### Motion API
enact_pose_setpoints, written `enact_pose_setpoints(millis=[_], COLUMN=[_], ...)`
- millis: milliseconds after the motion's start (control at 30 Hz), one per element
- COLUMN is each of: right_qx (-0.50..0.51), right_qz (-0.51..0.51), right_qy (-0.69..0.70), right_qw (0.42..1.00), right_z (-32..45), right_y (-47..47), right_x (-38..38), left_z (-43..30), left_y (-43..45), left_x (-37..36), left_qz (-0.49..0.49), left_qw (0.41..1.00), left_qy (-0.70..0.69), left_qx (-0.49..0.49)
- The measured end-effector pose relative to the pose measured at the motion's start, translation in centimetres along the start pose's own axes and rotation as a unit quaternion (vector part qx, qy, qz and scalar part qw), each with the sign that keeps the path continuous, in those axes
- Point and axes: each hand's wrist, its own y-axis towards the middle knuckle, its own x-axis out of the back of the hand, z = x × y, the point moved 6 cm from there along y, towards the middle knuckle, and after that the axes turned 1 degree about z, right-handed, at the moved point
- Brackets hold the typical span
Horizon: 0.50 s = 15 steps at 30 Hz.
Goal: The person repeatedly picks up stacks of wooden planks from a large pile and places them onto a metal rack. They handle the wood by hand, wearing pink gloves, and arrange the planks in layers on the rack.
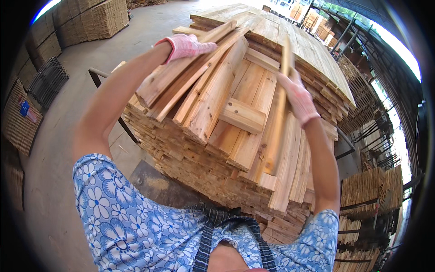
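My left hand (188,47), in a pink-and-white knit glove, lies across a thick wooden plank (180,73) and grips its upper part; some fingers are hidden. That plank leans among several loose planks (217,91) at the left of the pile. My right hand (297,97), gloved alike, holds a narrow wooden board (280,119) standing on edge, blurred by motion. Between my hands lie flat boards (239,149) with a short wooden crosspiece (243,115) on them. A second crosspiece (261,59) sits farther back.
Beneath is a tall stack of boards (190,159). A higher stack of joined wooden panels (258,27) stands behind it. Metal bars (97,73) stick out at the left and right. More timber piles (98,20) stand along the concrete floor (57,149) and on racks (367,204) at right.
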Motion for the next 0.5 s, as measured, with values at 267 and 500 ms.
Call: enact_pose_setpoints(millis=[267, 500], right_qx=[-0.089, -0.159], right_qz=[0.111, 0.105], right_qy=[0.126, 0.203], right_qw=[0.982, 0.961], right_z=[6.5, 1.7], right_y=[8.8, -1.6], right_x=[-11.9, -1.7], left_z=[-1.9, 3.3], left_y=[-2.6, -1.9], left_x=[-0.4, 0.9], left_qz=[-0.014, -0.069], left_qw=[0.994, 0.998], left_qy=[0.091, 0.009], left_qx=[-0.051, -0.009])
